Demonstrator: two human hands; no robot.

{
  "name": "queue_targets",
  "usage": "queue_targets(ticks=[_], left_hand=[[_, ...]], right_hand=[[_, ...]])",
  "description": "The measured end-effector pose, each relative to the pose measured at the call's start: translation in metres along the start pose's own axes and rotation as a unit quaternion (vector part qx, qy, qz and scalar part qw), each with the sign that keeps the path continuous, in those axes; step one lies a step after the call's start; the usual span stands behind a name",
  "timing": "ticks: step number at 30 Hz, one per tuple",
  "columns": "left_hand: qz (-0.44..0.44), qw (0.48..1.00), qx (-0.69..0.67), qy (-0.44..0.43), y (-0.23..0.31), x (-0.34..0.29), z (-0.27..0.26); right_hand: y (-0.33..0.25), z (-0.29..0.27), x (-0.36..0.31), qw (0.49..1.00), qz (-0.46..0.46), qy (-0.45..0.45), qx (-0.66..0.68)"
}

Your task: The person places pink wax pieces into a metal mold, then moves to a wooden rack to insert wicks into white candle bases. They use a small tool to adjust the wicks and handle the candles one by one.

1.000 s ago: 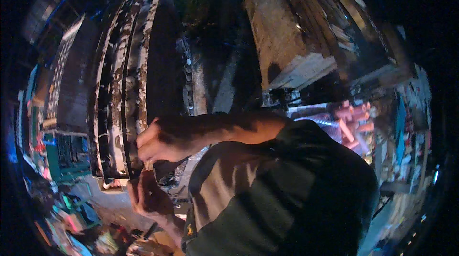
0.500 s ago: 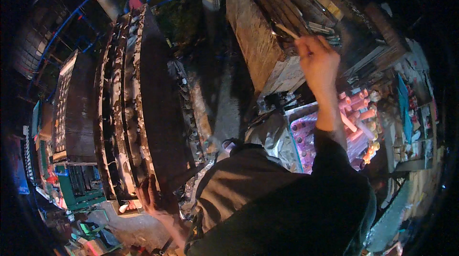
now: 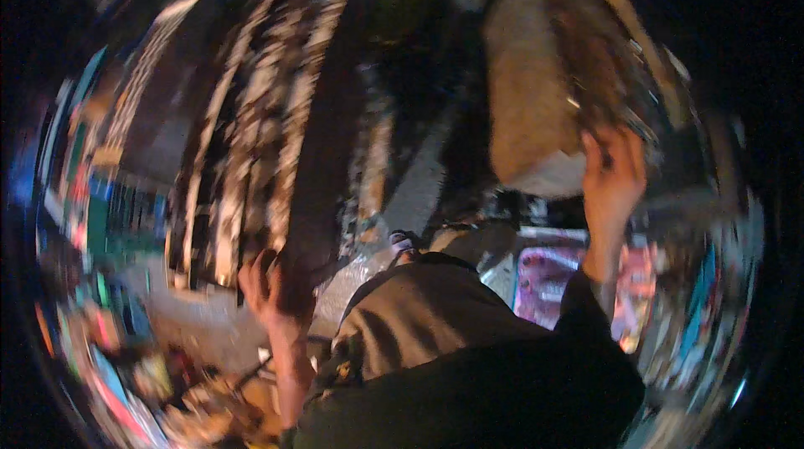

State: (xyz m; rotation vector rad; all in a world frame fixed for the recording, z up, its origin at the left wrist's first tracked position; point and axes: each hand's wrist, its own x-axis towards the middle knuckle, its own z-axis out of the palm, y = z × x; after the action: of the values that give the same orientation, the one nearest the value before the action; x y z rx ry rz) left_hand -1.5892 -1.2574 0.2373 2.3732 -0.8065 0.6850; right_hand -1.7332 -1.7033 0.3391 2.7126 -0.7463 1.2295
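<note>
My left hand [image 3: 272,286] is at the near end of a long dark slotted box [image 3: 289,214] with pale, crusted rows along its top. Its fingers are bent and slightly apart, with nothing visible in them; whether they touch the box is unclear. At the near corner of a wooden bin [image 3: 526,80] on the right is my right hand [image 3: 615,172], thumb and fingers bent upward. Motion smears the fingers, so I cannot make out whether a stick is in them. Brownish long pieces [image 3: 586,38] lie blurred inside the bin.
Beside my right forearm is a pink-lit tray [image 3: 536,281], with pinkish cylinders [image 3: 638,277] farther right. Another dark box [image 3: 159,122] and a green frame [image 3: 96,219] stand at the left. Loose clutter [image 3: 201,407] covers the lower left. A pale strip of ground [image 3: 419,185] runs between box and bin.
The view has shifted and blurred. My right hand sits lower against the bin, and the thin stick it held is no longer clear. My left hand is at the slotted box's near end.
</note>
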Motion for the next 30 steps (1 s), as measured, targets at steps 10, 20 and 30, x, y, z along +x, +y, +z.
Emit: queue_targets(ticks=[10, 20, 30], left_hand=[[0.016, 0.991, 0.087, -0.097, 0.022, 0.016, -0.010], [-0.028, 0.997, 0.072, 0.030, 0.037, 0.003, -0.019], [-0.093, 0.985, 0.094, 0.111, 0.023, -0.062, -0.057]], right_hand=[[-0.222, 0.148, -0.068, 0.796, -0.222, -0.212, 0.521], [-0.230, 0.192, -0.102, 0.766, -0.333, -0.166, 0.524], [-0.250, 0.123, -0.073, 0.780, -0.286, -0.200, 0.520]])
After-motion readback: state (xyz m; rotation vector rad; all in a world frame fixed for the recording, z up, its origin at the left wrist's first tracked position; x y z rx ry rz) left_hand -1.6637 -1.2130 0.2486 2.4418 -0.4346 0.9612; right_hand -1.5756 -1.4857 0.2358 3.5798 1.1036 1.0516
